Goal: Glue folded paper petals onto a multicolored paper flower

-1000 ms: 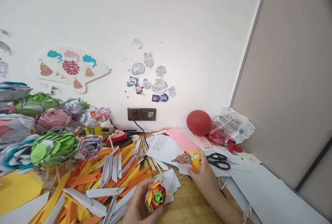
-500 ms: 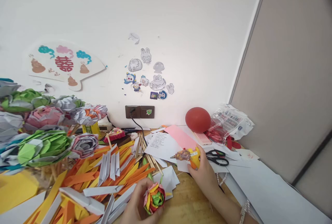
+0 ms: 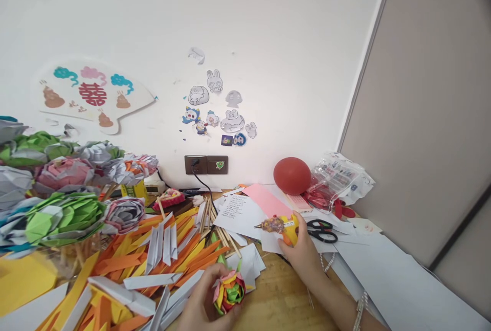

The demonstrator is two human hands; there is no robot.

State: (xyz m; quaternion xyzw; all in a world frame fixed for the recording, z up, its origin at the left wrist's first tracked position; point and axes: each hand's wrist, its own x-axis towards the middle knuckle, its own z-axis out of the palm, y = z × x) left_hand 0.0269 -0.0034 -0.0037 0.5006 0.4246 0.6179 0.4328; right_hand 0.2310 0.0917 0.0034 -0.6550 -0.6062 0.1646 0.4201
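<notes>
On the counter (image 3: 284,300), head view: left hand (image 3: 203,305) grasping a multicoloured folded paper flower (image 3: 229,291) low at centre; right hand (image 3: 305,254) clenched around a yellow glue gun (image 3: 282,226), nozzle pointing left over white sheets (image 3: 241,213). Black scissors (image 3: 322,231) just beside; red balloon (image 3: 292,175) behind.

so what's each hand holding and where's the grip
The left hand cups a multicoloured paper flower from below; the right hand grips a yellow glue gun by its handle.
</notes>
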